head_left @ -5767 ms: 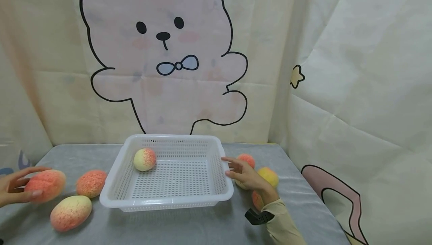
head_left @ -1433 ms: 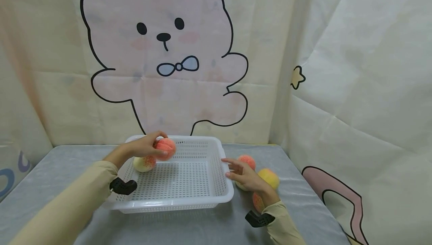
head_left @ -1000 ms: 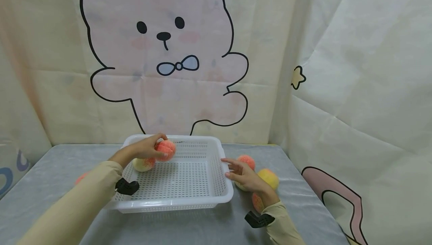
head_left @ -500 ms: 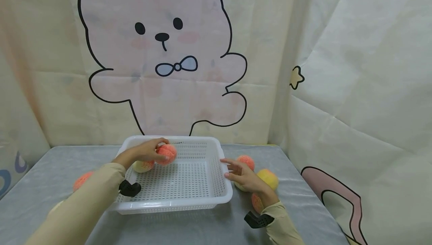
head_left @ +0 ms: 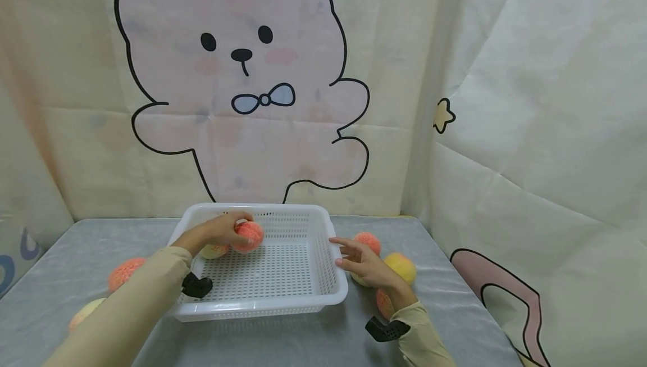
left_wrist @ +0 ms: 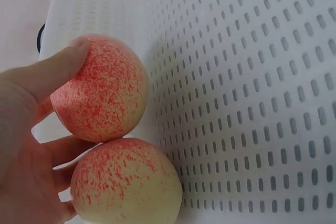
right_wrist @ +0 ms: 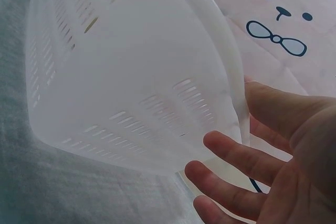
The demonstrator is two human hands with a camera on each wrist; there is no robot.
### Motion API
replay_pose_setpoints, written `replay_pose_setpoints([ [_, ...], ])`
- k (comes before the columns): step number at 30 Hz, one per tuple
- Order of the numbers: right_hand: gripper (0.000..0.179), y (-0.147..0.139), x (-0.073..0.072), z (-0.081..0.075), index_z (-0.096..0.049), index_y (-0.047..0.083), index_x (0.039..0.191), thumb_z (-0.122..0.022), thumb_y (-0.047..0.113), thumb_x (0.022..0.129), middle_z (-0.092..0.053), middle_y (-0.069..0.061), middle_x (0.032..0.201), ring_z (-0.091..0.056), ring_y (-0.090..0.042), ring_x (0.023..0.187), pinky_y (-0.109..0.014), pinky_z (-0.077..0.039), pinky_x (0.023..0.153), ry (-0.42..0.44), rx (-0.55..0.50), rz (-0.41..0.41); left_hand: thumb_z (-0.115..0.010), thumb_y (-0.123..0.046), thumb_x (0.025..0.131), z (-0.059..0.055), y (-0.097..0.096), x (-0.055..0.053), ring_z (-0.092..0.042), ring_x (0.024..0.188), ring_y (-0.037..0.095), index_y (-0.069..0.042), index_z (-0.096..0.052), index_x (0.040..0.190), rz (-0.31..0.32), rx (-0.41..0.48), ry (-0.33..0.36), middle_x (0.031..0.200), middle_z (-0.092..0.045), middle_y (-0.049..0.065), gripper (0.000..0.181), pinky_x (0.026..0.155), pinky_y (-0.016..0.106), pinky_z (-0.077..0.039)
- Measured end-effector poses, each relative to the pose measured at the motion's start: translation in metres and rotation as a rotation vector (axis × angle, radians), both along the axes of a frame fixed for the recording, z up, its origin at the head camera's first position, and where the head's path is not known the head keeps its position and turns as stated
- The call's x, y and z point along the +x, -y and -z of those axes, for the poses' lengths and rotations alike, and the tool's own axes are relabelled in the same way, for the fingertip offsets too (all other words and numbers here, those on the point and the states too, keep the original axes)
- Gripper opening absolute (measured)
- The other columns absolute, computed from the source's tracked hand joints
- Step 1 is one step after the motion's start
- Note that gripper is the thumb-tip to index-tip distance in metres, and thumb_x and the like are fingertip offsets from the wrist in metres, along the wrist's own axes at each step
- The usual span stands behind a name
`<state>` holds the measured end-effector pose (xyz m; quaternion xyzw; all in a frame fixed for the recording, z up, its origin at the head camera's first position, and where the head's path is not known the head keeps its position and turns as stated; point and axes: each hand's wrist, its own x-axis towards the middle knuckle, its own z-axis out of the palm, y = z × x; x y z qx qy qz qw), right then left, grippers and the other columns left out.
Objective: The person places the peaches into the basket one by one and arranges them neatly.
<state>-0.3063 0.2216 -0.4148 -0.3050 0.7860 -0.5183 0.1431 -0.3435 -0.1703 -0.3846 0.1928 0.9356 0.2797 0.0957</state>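
Observation:
My left hand (head_left: 219, 231) reaches over the left side of a white perforated plastic basket (head_left: 263, 306) and grips a peach (head_left: 250, 236) speckled coral red. In the left wrist view, the thumb lies on top of that peach, and it sits against a second, paler peach (left_wrist: 128, 182) inside the basket. My left hand partly hides this second peach in the head view. At the basket's right rim, my right hand (head_left: 366, 266) holds the edge between thumb and forefinger. Its other fingers (right_wrist: 226, 182) spread along the outer wall in the right wrist view.
Left of the basket, a red peach (head_left: 123, 272) and a pale peach (head_left: 85, 312) lie partly behind the left sleeve. Behind and beside the right hand are a coral peach (head_left: 369, 240), a yellow fruit (head_left: 401, 267) and a speckled reddish one (head_left: 385, 302) on the grey cloth (head_left: 283, 341).
Since the oldest frame, my left hand has brought the red peach from the table's left side into the basket. Lately it has lowered slightly beside the paler peach. My right hand stays put.

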Motion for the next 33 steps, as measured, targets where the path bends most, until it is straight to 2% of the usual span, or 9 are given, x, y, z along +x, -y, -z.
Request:
replay_pose_setpoints([
  [7, 0.059, 0.002, 0.0, -0.002, -0.039, 0.003, 0.154, -0.062, 0.019, 0.102, -0.056, -0.025, 0.144, -0.062, -0.03, 0.125, -0.026, -0.053, 0.097, -0.001, 0.003, 0.004, -0.078, -0.035, 0.088, -0.003, -0.006, 0.001, -0.06, 0.117, 0.039, -0.006, -0.057, 0.136, -0.078, -0.102, 0.023, 0.125, -0.068, 0.021, 0.06, 0.1, 0.068, -0.037],
  [11, 0.059, 0.002, 0.001, -0.002, -0.04, 0.004, 0.154, -0.062, 0.019, 0.101, -0.056, -0.024, 0.144, -0.06, -0.037, 0.127, -0.025, -0.053, 0.097, -0.001, -0.003, 0.003, -0.078, -0.033, 0.088, -0.004, -0.008, 0.003, -0.058, 0.121, 0.042, -0.004, -0.057, 0.136, -0.098, -0.102, 0.036, 0.127, -0.067, 0.024, 0.059, 0.101, 0.071, -0.032],
  [17, 0.059, 0.002, 0.001, -0.002, -0.04, 0.003, 0.154, -0.062, 0.02, 0.102, -0.056, -0.024, 0.145, -0.059, -0.039, 0.127, -0.025, -0.053, 0.097, -0.018, -0.005, -0.007, -0.078, -0.032, 0.088, -0.004, -0.008, 0.003, -0.057, 0.124, 0.042, -0.003, -0.055, 0.138, -0.102, -0.098, 0.049, 0.129, -0.065, 0.024, 0.062, 0.104, 0.073, -0.029],
  [22, 0.059, 0.001, 0.002, -0.002, -0.039, 0.002, 0.154, -0.061, 0.02, 0.102, -0.056, -0.024, 0.145, -0.061, -0.034, 0.126, -0.024, -0.053, 0.097, -0.023, 0.008, -0.008, -0.077, -0.032, 0.089, -0.005, -0.008, 0.005, -0.058, 0.122, 0.041, -0.002, -0.053, 0.14, -0.094, -0.105, 0.051, 0.128, -0.065, 0.023, 0.064, 0.104, 0.072, -0.031],
  [25, 0.06, 0.001, 0.003, -0.002, -0.039, 0.002, 0.154, -0.062, 0.02, 0.102, -0.056, -0.024, 0.145, -0.062, -0.03, 0.126, -0.024, -0.053, 0.097, -0.018, 0.012, -0.001, -0.073, -0.032, 0.091, -0.009, -0.006, 0.008, -0.059, 0.119, 0.042, -0.001, -0.051, 0.141, -0.08, -0.095, 0.035, 0.129, -0.063, 0.026, 0.062, 0.103, 0.07, -0.037],
  [29, 0.059, 0.001, 0.003, -0.002, -0.039, 0.001, 0.154, -0.061, 0.019, 0.102, -0.055, -0.025, 0.145, -0.062, -0.027, 0.126, -0.025, -0.053, 0.097, -0.026, 0.018, -0.002, -0.066, -0.031, 0.096, -0.016, 0.0, 0.01, -0.059, 0.119, 0.044, 0.0, -0.05, 0.141, -0.056, -0.031, 0.002, 0.132, -0.059, 0.031, 0.058, 0.1, 0.062, -0.047],
  [33, 0.059, 0.0, 0.003, -0.001, -0.039, -0.001, 0.153, -0.061, 0.019, 0.102, -0.054, -0.026, 0.145, -0.061, -0.03, 0.127, -0.026, -0.053, 0.098, -0.039, 0.021, -0.001, -0.062, -0.03, 0.099, -0.022, 0.007, 0.012, -0.059, 0.12, 0.047, 0.003, -0.05, 0.14, -0.034, 0.027, -0.037, 0.13, -0.06, 0.033, 0.053, 0.098, 0.059, -0.049],
])
